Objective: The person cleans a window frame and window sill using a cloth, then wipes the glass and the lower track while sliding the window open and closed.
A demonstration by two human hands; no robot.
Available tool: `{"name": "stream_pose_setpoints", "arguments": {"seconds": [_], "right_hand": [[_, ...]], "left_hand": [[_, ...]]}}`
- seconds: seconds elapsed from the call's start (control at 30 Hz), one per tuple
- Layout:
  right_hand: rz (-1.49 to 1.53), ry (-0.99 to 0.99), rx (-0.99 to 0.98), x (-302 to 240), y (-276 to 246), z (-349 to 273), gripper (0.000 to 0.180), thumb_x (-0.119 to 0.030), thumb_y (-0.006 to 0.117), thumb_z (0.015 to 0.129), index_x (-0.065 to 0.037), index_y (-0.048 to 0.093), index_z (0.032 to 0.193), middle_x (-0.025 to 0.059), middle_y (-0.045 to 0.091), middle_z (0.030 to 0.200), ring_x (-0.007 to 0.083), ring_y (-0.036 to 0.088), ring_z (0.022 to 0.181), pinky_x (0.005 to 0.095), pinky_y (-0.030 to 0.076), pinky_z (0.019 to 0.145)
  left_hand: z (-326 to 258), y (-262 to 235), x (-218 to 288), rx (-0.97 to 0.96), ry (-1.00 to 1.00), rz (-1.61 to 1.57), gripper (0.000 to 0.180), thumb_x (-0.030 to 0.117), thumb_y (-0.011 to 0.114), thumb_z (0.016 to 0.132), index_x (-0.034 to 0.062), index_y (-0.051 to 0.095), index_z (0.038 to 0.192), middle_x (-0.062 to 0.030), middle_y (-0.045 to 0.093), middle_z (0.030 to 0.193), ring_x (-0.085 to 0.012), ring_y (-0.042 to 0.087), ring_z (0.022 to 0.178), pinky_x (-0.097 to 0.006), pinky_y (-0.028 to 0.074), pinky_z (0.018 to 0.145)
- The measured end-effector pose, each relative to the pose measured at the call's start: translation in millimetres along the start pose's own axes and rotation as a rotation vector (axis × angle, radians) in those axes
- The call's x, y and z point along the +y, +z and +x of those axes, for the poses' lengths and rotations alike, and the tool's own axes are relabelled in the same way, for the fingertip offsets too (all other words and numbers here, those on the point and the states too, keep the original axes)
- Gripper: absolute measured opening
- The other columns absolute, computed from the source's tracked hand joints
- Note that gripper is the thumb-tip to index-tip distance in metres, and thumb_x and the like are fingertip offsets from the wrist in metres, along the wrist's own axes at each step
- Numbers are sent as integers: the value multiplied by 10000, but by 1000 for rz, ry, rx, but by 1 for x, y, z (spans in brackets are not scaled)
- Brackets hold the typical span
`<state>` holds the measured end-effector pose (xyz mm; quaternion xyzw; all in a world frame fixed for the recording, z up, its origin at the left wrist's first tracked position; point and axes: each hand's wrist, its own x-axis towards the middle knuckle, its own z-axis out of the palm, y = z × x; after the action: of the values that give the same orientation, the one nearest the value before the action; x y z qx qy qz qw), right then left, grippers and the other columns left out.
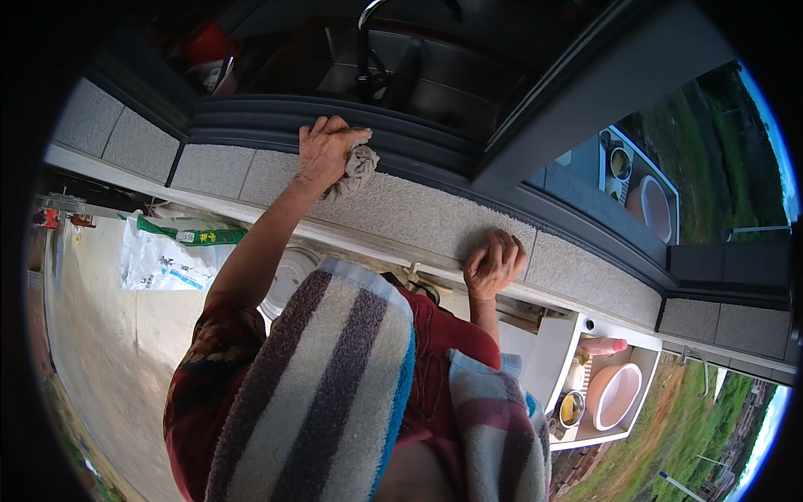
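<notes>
Grey rag (361, 165): at the stone ledge's (401, 202) far edge.
Left hand (324, 156): grips it.
Right hand (494, 263): curled on the near edge; can't tell if empty.
Wiping: looks part-way; can't tell what's left.

My rag (361, 163), crumpled matt cloth, meets rough, grainy sill tiles (418, 209) and a smooth window frame (427, 144) at eleven o'clock, with a glossy metal tap (363, 42) at twelve. Nubby cloth towel (322, 368) at my seven, smooth plastic basin (595, 402) at four, crinkled plastic bag (159, 255) at nine.
</notes>
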<state>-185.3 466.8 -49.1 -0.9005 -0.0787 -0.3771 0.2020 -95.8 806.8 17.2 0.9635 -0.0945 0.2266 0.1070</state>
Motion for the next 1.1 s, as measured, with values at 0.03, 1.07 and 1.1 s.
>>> {"name": "stream_pose_setpoints", "arguments": {"seconds": [0.03, 1.07, 1.1], "right_hand": [[-4, -1, 6, 1, 0, 0, 245, -94, 578, 752, -63, 691, 967, 108, 621, 1076, 357, 541, 1056, 450, 437, 904], [-46, -27, 0, 5, 1, -2, 257, -82, 530, 783, -54, 703, 970, 110, 629, 1062, 323, 542, 1031, 441, 422, 916], [-45, -31, -3, 5, 2, -1, 255, -80, 528, 784, -51, 702, 968, 109, 630, 1059, 321, 543, 1028, 440, 423, 913]], "left_hand": [[-1, -5, -13, -14, -44, 29, 385, 85, 713, 725, 269, 745, 1062, 31, 574, 964, -195, 536, 994, -399, 361, 839], [-37, -48, -227, -108, -450, 350, 487, 119, 661, 800, 393, 659, 1202, 8, 538, 1137, -252, 532, 1136, -596, 417, 931], [-38, -53, -239, -132, -500, 373, 478, 131, 655, 807, 392, 657, 1207, 5, 540, 1146, -250, 531, 1143, -598, 415, 936]]}}
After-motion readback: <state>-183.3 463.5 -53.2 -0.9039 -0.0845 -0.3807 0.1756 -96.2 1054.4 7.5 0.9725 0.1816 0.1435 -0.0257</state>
